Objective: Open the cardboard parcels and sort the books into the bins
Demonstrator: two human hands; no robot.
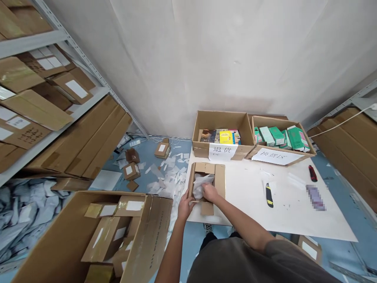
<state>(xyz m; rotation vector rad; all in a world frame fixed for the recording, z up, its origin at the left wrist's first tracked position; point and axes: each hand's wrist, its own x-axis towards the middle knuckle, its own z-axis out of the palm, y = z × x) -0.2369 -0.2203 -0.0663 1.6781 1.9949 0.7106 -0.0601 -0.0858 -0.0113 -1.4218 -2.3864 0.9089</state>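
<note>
An opened small cardboard box point(220, 181) stands at the left end of the white table, its flaps folded outward. My left hand point(185, 206) grips the box at its near left corner, fingers closed round the cardboard edge. Inside the box lies crumpled, whitish translucent wrapping point(199, 186). My right hand point(210, 192) reaches over the box with its fingers closed on this wrapping. Whatever the wrapping may cover is hidden.
Behind stand a carton of books point(203, 148) and a carton of green boxes point(304, 154). A yellow-black utility knife point(269, 195), a red knife point(312, 173) and a blurred purple item point(315, 197) lie right. A large carton point(157, 220) of parcels stands left; paper scraps point(166, 182) litter the floor.
</note>
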